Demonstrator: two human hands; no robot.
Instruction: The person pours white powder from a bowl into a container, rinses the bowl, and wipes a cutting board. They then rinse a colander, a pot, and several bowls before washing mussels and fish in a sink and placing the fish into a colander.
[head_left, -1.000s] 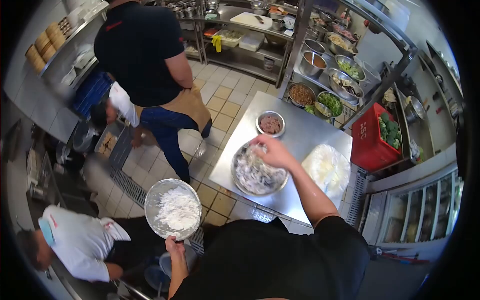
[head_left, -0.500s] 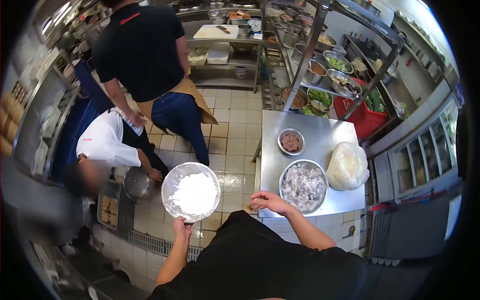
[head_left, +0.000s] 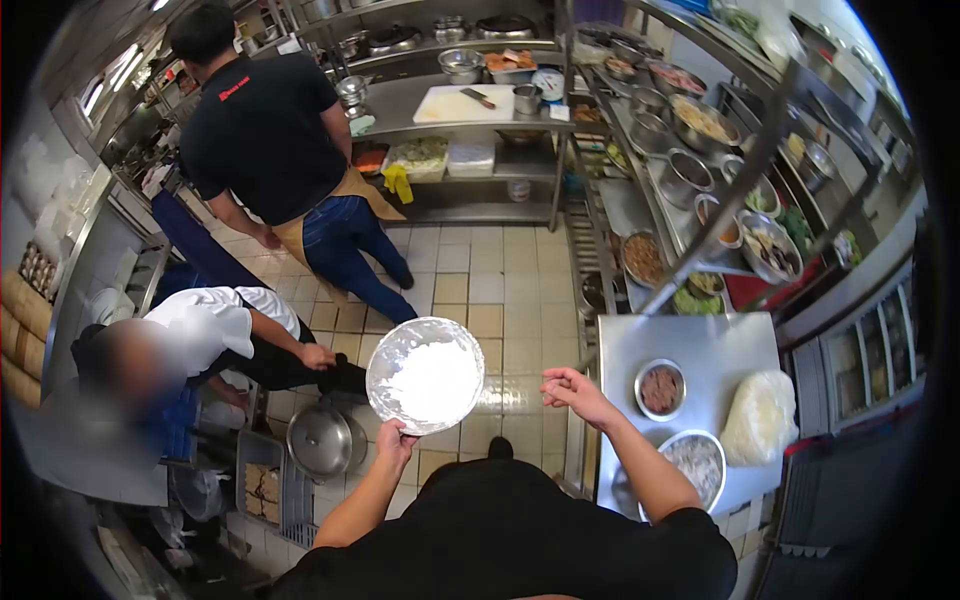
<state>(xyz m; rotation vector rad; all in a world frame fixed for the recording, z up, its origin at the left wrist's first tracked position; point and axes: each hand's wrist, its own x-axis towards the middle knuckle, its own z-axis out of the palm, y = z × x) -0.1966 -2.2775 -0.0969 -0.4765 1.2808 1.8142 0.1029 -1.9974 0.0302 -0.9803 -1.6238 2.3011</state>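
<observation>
My left hand grips the near rim of a round metal bowl, with the thumb at the edge. White powder heaps in the bowl and dusts its inner wall. Nothing is in my right hand, held in the air to the right of the bowl with its fingers loosely bent and partly apart. Just beyond it stands a steel table, carrying a small bowl of minced meat, a larger bowl of pale, greyish pieces and a full plastic bag. My forearm partly covers the larger bowl.
A person in black stands ahead on the left. Another person in white bends low at the left, near a lidded steel pot and a grey crate. Shelves with food bowls line the right. Tiled floor runs ahead.
The view has shifted forward, bringing the back counter and right shelves closer. I still carry the bowl of white powder; the steel table now sits lower and farther right. The bending person's arm has moved.
</observation>
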